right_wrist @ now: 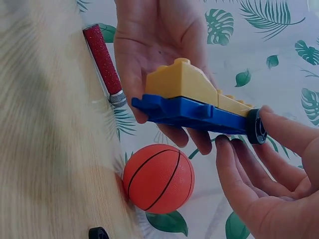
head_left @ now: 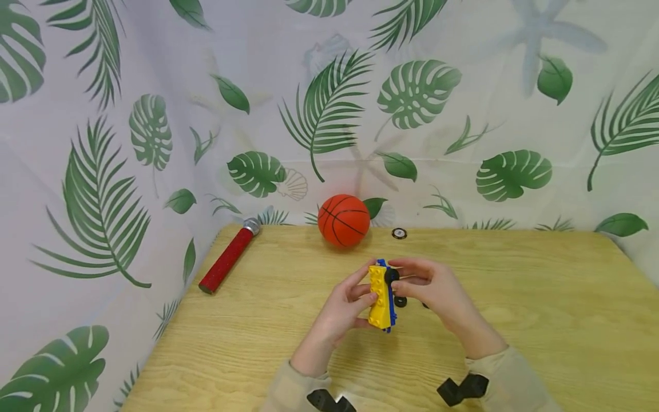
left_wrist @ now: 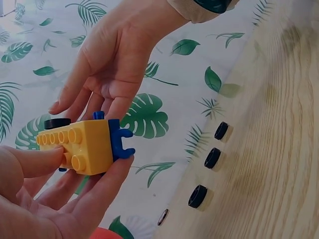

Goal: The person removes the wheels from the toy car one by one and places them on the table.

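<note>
One wheel (right_wrist: pixel 256 126) is on the toy car (head_left: pixel 380 306), three loose wheels (left_wrist: pixel 213 158) lie unfitted on the table (left_wrist: pixel 279 129), left hand (head_left: pixel 341 309) clamping the car, right hand (head_left: pixel 439 284) with fingers apart.

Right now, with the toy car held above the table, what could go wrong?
The left hand grips the toy car above the table, so a slip could drop it. The black wheel at the right hand could pop off; I can't tell whether it's fully seated. A falling toy car might also scatter the loose wheels.
</note>
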`<state>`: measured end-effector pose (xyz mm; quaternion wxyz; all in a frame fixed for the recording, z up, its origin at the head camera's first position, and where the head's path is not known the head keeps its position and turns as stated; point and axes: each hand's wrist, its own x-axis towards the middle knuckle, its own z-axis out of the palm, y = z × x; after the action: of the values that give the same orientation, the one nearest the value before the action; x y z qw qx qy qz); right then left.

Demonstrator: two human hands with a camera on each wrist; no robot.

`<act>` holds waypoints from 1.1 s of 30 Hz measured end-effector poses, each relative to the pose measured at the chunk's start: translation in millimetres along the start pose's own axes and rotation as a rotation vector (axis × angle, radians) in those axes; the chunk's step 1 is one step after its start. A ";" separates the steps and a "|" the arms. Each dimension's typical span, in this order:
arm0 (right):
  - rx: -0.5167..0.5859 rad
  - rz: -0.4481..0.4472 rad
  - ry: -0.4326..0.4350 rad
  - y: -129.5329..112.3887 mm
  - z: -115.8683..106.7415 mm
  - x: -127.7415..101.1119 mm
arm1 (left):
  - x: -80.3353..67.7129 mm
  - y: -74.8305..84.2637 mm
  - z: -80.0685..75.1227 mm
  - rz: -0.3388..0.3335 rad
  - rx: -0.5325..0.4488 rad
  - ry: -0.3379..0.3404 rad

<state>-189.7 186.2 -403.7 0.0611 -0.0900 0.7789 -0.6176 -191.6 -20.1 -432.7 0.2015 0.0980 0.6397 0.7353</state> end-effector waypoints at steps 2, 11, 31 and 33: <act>-0.006 0.003 0.002 0.3 1.0 0.1 | 0.2 0.0 -0.1 -0.001 0.019 -0.002; -0.027 0.005 0.023 -2.6 2.1 -1.0 | 3.1 -2.5 -0.9 -0.008 0.051 0.000; -0.084 -0.001 0.017 -6.6 1.8 -0.6 | 3.5 -5.6 -1.4 -0.024 0.057 0.016; -0.086 -0.002 0.016 -7.2 1.8 -0.8 | 3.9 -6.1 -2.7 -0.026 0.069 0.009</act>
<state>-188.0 183.1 -397.1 0.0504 -0.0884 0.8051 -0.5843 -195.2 -20.3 -439.5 0.2047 0.0933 0.6669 0.7104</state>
